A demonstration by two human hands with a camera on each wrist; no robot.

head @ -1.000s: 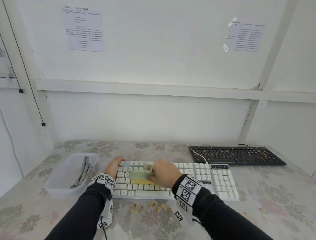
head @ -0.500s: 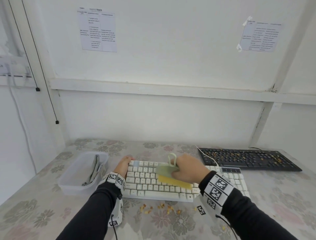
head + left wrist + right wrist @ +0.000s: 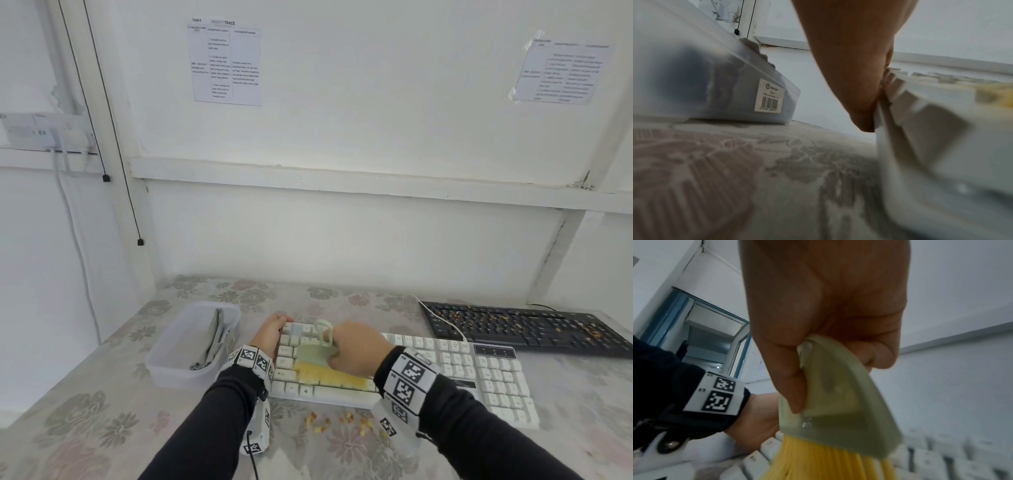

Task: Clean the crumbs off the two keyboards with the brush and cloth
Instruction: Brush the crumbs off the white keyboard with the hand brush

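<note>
A white keyboard lies near the table's front edge. My right hand grips a brush by its pale green handle. The brush's yellow bristles lie on the keyboard's left front rows. My left hand holds the keyboard's far left corner, and its thumb presses the side edge. Crumbs lie on the table just in front of the keyboard. A black keyboard, dotted with crumbs, sits behind at the right. The grey cloth stands folded in a clear tub.
The tub sits left of the white keyboard, close to my left wrist. A white cable runs from the white keyboard across the black keyboard's left end. The flowered tablecloth covers the table, and a wall stands directly behind.
The brush swept right along the white keyboard, then came back left and toward me onto the front rows. My left hand stayed at the keyboard's left corner.
</note>
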